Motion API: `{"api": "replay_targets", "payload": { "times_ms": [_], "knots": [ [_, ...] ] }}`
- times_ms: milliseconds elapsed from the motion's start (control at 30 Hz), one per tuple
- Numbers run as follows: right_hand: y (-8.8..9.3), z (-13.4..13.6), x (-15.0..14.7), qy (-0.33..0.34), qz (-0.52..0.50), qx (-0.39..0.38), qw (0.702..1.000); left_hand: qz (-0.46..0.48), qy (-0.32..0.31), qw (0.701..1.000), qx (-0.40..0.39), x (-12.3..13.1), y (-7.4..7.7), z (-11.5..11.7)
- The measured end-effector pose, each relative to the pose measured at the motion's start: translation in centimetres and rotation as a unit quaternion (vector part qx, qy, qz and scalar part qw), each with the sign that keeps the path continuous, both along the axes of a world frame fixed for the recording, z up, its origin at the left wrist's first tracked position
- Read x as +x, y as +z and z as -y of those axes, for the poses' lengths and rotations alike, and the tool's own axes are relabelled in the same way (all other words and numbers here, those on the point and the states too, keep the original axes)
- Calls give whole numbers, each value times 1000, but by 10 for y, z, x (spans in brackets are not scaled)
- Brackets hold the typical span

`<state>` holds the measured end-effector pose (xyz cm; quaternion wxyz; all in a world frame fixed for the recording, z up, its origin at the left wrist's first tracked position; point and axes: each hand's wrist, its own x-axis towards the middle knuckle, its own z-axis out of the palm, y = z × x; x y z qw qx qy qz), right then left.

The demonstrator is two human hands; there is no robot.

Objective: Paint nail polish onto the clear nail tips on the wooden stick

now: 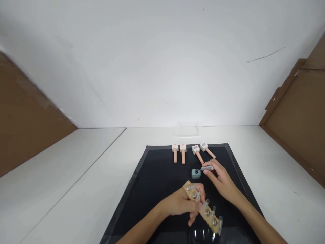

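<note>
My left hand (pixel 186 205) is closed around a tan strip-shaped nail tip holder (pixel 210 218), tilted down to the right. Several clear nail tips stand up from round metal mounts along it. Between the fingers of my right hand (pixel 220 178) is a nail polish brush (pixel 207 168) with a grey cap-handle. Its dark brush end is at the mouth of a small teal nail polish bottle (pixel 196 175), which stands uncapped on the black mat. Whether the bristles are inside the neck or on its rim, I cannot tell.
Two nail polish bottles (pixel 183 148) with peach caps lie at the mat's back edge. To their right are two more bottles (pixel 195 149), lying slanted. A clear tray (pixel 186 131) sits behind the black mat (pixel 154 176). Brown cardboard (pixel 297 115) borders the white table.
</note>
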<state>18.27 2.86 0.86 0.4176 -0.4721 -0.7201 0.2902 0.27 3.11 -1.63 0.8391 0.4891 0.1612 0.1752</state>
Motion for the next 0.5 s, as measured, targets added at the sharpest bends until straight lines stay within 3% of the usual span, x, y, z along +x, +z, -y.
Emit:
{"api": "replay_targets", "payload": {
  "times_ms": [267, 500],
  "knots": [
    [-2, -4, -1, 29, 32, 11, 999, -35, 2, 999, 21, 5, 15, 4],
    [-4, -9, -4, 27, 38, 0, 999, -37, 4, 999, 14, 8, 17, 8]
  ]
}}
